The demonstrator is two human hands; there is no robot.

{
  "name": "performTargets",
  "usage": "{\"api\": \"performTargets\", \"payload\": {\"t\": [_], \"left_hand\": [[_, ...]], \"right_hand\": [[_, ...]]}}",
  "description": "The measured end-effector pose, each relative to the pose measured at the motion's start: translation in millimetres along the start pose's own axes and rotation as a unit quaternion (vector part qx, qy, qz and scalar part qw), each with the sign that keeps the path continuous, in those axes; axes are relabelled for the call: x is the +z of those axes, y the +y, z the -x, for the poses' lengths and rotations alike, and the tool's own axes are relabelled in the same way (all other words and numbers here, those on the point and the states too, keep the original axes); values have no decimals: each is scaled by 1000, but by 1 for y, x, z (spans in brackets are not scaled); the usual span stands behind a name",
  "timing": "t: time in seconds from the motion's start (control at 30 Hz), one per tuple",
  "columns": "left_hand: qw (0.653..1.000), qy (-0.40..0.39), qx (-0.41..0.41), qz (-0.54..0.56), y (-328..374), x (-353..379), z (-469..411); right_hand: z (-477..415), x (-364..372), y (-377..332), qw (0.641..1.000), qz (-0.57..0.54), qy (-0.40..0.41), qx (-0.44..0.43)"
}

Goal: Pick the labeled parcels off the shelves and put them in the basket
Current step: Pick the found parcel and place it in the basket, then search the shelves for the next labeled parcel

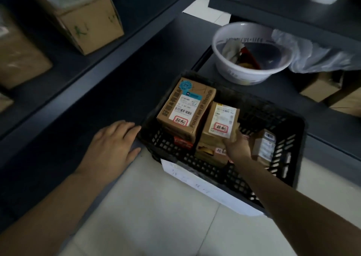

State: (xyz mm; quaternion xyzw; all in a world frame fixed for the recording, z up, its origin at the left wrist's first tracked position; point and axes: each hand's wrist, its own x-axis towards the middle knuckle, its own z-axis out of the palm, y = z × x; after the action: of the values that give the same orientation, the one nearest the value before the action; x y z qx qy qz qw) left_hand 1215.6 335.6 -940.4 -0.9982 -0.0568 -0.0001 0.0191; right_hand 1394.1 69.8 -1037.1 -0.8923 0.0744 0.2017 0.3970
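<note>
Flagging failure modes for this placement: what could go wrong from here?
1. The small parcel that the right hand grips sits high on other boxes, tilted. Once released, it may slide into the gap in the basket.
2. The large parcel beside it also lies tilted on the pile, so a nudge could topple it.

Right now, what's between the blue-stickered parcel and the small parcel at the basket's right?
Head view: the middle parcel, gripped by the right hand, between the blue-stickered parcel and the small parcel.
</note>
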Motion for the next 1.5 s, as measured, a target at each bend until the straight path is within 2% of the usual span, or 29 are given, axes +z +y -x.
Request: {"api": "performTargets", "payload": {"t": [0.07,0.13,0.3,0.4,0.53,0.73,0.97,1.07,1.3,1.5], "left_hand": [[1000,4,0,7,6,-40,5],[1000,21,4,4,10,-91,10],[999,32,-6,3,8,-237,35],[999,43,-12,0,-1,-324,63],[998,61,-28,-10,-13,-423,107],[994,59,-90,-26,-39,-507,172],[974,82,-206,-51,-69,-552,281],[958,76,-263,-82,-85,-561,336],[900,39,-419,-108,-92,-579,457],[851,16,-510,-121,-75,-598,527]], "right_hand": [[30,-25,-26,985,144,-29,-86],[59,-55,-60,954,247,-51,-161],[142,-136,-163,870,409,-98,-256],[197,-176,-230,832,457,-120,-290],[272,-212,-320,832,438,-140,-310],[373,-223,-426,820,353,-161,-421],[467,-186,-487,756,349,-201,-516],[500,-160,-500,718,350,-219,-561],[578,-101,-522,649,359,-289,-606],[642,-72,-535,603,364,-351,-617]]}}
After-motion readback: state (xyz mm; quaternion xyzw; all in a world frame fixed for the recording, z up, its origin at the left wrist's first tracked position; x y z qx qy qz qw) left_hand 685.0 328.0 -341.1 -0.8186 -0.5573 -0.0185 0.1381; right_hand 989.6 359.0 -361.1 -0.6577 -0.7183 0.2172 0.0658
